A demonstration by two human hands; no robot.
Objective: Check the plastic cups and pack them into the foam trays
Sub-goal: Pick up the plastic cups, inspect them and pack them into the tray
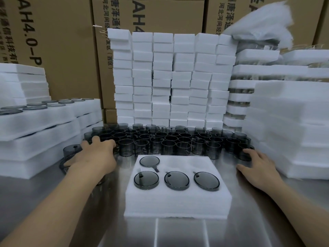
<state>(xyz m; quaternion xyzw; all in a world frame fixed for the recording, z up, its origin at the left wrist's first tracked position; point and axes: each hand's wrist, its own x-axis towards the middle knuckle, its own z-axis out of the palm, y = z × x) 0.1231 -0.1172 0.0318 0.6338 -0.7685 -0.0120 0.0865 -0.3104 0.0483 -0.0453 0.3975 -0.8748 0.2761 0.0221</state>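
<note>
Reaching past the foam tray [178, 202], which is holding four cups near centre, the left hand [94, 155] and right hand [258, 166] are touching the plastic cups [170, 145] massed just beyond it. Whether either is gripping, I cannot tell. The cups are looking light, stiff and slick, so they are probably best taken around the side wall.

Smoky grey cups [161, 139], white foam tray [178, 202], brown cartons [67, 50].
</note>
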